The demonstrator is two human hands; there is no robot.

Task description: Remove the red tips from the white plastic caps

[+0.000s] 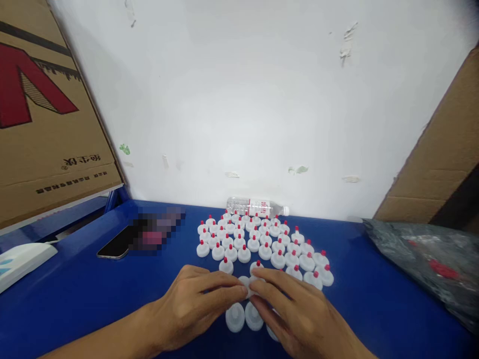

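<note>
Both hands low and central over a blue table [75,299], fingertips nearly meeting. Left hand [198,296] comes in from one side, right hand [299,309] from the other. Between their fingertips, a white cap [244,281], partly covered. Fingers bent in close around it; whether either hand truly pinches it, cannot tell, as the fingers hide the contact.

Nearer the body, plain caps [235,317] without visible red tips; one sits partly behind the right hand. Beyond the fingers, a broad cluster of red-tipped caps [239,242], tips up, many touching. Bottle [258,206] on its side behind them, close to the wall. Phone [116,243] well off to the left.

Judgement on handling: steady the cap by its rim with one hand, work its middle with the other. Light, even pressure, square to the cap, should keep it from tilting or skidding. Wrists low, elbows in; the right fingers lie close to a red-tipped cap and could knock it.
</note>
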